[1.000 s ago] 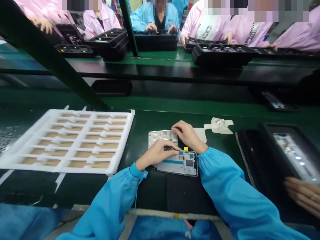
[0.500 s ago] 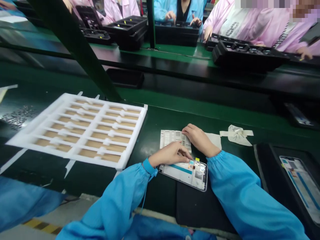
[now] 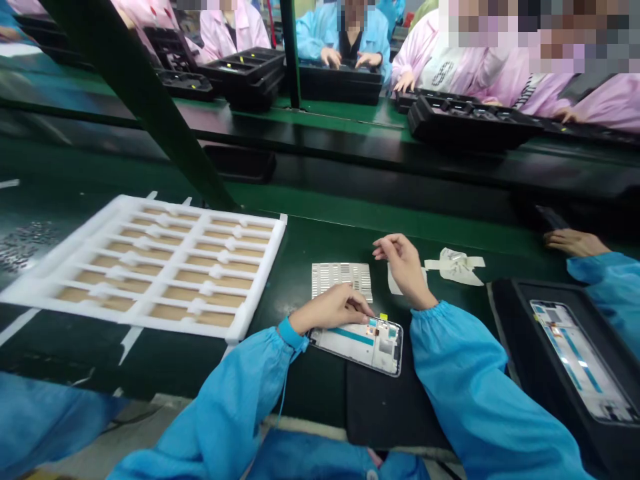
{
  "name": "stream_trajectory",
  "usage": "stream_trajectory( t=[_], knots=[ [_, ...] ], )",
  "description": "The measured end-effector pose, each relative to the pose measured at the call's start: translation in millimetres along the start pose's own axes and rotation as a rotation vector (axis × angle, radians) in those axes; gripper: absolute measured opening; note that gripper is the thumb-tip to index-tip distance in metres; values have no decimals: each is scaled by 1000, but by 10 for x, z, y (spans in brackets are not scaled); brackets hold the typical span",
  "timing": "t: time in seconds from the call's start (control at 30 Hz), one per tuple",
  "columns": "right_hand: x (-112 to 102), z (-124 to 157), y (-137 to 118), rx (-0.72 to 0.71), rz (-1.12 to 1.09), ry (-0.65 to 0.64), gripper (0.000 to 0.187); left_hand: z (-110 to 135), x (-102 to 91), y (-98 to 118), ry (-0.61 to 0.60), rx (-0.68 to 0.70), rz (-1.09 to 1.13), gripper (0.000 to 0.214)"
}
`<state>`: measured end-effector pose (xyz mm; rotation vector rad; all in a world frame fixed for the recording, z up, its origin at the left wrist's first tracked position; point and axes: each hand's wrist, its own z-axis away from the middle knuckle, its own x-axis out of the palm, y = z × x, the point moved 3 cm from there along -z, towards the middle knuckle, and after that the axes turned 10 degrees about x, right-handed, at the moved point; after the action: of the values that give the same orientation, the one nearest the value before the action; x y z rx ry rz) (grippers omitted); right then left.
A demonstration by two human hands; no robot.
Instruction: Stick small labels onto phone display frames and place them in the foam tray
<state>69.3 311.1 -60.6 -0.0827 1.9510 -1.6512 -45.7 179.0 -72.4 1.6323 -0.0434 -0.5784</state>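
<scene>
My left hand is closed over the upper left edge of an opened phone housing, its fingers curled at the rim. The housing lies tilted, partly on a black mat, with blue strips inside and a yellow tab on its top edge. Behind that hand is a sheet of small silvery strips, partly covered by it. My right hand is raised to the right of the sheet, above a piece of white paper. Its fingers and thumb are drawn together; anything between them is too small to make out.
A white foam tray with brown slots is taped down at left, near loose small metal pieces. Crumpled tape lies at right. Another phone housing rests in a black tray, near a co-worker's hand. Several people work opposite.
My right hand has lifted off the silvery sheet and moved right. My left hand stays on the phone housing. A co-worker's hand has appeared at right, and the view has shifted slightly.
</scene>
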Motion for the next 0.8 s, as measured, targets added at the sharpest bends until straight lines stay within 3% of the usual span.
stream_trajectory(
  t=[0.2, 0.33, 0.47, 0.53, 0.6, 0.8],
  knots=[
    [-310, 483, -205, 178, -415, -24, 33, 111, 28, 315, 46, 54, -191, 11],
    [-569, 951, -357, 176, -401, 17, 27, 244, 181, 613, 102, 176, -443, 16],
    [-764, 1384, -472, 65, -246, 133, 18, 362, 461, 821, 296, 420, -718, 21],
    [-786, 1557, -509, -15, -104, 152, 10, 395, 584, 854, 371, 474, -818, 24],
    [-764, 1686, -534, -115, 40, 148, 6, 422, 655, 853, 408, 471, -867, 25],
    [-636, 1817, -568, -417, 234, 91, 23, 576, 662, 827, 374, 411, -904, 33]
  ],
)
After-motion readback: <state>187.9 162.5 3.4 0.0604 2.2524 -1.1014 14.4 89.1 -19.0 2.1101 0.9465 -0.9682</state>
